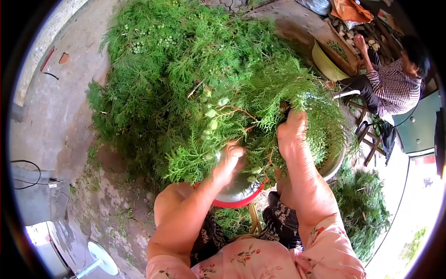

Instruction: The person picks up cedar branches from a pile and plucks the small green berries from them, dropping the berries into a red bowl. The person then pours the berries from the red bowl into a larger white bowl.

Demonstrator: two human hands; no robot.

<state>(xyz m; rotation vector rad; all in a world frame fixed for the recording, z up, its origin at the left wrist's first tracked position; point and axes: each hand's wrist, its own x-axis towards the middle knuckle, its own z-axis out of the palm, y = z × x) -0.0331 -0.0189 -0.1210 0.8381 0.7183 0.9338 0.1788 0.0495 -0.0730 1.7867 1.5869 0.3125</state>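
Note:
My right hand (292, 130) is closed around a leafy evergreen branch (278, 88), its fingertips partly hidden in the foliage. Smeared by motion, my left hand (227, 162) is at the lower sprigs, close to a cluster of pale green cones (210, 116). Directly below both hands, between my knees, stands a white basin with a red rim (234, 203). Beside my right forearm is a wide basin (341, 160) with small green cones in it, partly covered by foliage.
A big heap of cut evergreen branches (158, 79) spreads ahead. More greenery (360, 200) lies at the right. A seated person (397, 86) is beside a yellow-green basin (325, 63) at the upper right. A white fan (102, 258) stands lower left, and a cable (28, 162) lies at the left.

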